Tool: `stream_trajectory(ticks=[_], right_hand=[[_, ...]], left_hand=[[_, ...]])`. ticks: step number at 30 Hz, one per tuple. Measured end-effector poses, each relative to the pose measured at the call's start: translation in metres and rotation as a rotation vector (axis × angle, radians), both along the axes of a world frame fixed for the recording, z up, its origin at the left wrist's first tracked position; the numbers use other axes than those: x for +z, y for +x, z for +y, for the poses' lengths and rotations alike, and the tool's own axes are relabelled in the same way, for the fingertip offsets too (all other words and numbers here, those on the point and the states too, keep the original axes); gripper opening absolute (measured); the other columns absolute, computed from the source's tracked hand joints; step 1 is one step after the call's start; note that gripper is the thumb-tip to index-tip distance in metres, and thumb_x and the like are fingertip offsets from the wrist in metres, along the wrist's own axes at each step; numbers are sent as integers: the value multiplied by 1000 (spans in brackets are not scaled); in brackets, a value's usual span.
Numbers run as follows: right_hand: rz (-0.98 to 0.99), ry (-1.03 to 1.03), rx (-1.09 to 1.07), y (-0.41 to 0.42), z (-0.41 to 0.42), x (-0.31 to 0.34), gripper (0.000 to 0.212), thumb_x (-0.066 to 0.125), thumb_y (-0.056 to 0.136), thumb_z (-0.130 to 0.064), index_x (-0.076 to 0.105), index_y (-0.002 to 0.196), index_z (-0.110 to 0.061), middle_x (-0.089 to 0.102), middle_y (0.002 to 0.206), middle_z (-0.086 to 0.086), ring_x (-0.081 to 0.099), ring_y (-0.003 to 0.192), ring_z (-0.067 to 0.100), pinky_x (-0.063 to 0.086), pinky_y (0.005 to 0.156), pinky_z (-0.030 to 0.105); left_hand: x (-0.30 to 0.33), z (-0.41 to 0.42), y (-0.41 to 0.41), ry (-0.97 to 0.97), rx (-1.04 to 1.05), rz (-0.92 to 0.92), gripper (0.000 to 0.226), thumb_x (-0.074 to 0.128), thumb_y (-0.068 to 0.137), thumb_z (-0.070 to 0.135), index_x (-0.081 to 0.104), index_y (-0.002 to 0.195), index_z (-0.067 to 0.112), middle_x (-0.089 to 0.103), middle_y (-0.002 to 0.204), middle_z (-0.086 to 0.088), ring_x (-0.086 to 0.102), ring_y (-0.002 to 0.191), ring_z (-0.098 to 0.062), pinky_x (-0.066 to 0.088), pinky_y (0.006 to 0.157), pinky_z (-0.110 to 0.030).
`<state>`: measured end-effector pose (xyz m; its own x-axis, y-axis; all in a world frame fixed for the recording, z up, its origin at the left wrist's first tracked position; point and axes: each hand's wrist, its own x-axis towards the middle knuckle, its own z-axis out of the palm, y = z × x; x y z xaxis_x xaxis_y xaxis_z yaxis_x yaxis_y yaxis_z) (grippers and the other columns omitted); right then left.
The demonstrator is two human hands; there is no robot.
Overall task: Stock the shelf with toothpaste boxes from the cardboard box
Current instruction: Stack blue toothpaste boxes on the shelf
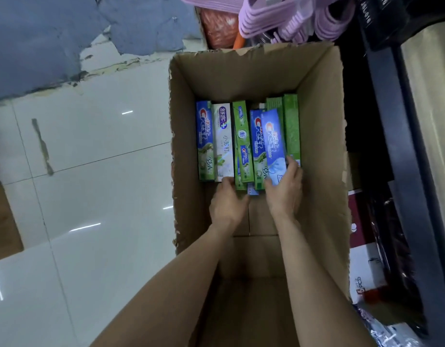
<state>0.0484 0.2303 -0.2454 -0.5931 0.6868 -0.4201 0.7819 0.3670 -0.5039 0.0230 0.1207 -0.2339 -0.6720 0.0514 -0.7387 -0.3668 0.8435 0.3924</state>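
Note:
An open cardboard box [319,116] stands on the floor with several toothpaste boxes lying side by side at its far end. Both my arms reach down into it. My right hand [285,189] grips the near end of a light blue toothpaste box [274,139], which is tilted up above its neighbours. My left hand [227,204] touches the near ends of a white toothpaste box [225,144] and a green toothpaste box [241,136]; its fingers curl under them. A blue-and-green toothpaste box [204,141] lies furthest left.
White glossy floor tiles [91,171] spread to the left. A dark shelf unit [391,121] rises on the right, with packaged goods [366,259] at its foot. Purple plastic hangers [279,18] hang beyond the box's far wall.

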Motion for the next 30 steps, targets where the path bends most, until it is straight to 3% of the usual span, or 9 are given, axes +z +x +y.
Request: stream_trajectory(ticks=[5,9,12,18,23,25,27,30], right_hand=[[-10,74,59,1,11,-29,72,71,80,-17,34,141,-15,45,128,15,51,112,33,45,85,43],[52,73,44,6,8,-34,71,70,81,-17,34,142,-15,46,133,15,46,119,31,41,92,39],[103,58,6,9,7,-36,72,71,79,-14,36,142,-16,46,134,14,44,122,30,39,97,39],[122,26,-32,12,6,-35,70,68,80,-13,36,142,-17,47,133,11,45,122,26,40,91,33],[114,-56,-106,18,5,-16,74,71,75,-15,37,140,-14,50,130,10,49,116,27,33,81,25],[65,-118,-133,24,0,2,72,72,76,-18,38,139,-12,51,129,10,49,116,28,32,82,26],[33,-159,-144,32,-7,25,70,70,77,-20,39,138,-10,52,129,12,49,117,29,34,85,29],[68,-194,-153,45,-19,67,68,70,77,-19,40,137,-9,53,129,12,51,116,28,40,90,34]], left_hand=[[-43,13,16,-77,14,-24,71,71,79,42,32,132,14,53,128,-9,56,113,-31,43,85,-37],[-57,29,24,-8,264,-95,72,73,80,32,28,131,7,57,123,-13,56,112,-33,42,86,-35],[-68,38,30,108,447,-67,80,77,74,29,23,131,10,58,122,-12,59,108,-32,46,90,-43],[-76,43,34,9,373,72,80,73,74,29,23,136,17,63,114,-12,61,100,-35,47,80,-38],[-43,25,43,-136,170,2,90,71,74,34,18,145,19,65,109,-9,62,99,-34,43,78,-33],[-23,18,47,-106,135,-64,69,67,77,38,40,137,18,67,107,-8,63,98,-30,43,75,-29],[0,10,44,29,179,-159,38,62,82,38,63,113,17,70,101,-8,65,92,-25,48,75,-28],[43,-5,27,224,399,-297,25,64,81,37,67,88,14,70,90,-10,65,81,-22,54,85,-37]])
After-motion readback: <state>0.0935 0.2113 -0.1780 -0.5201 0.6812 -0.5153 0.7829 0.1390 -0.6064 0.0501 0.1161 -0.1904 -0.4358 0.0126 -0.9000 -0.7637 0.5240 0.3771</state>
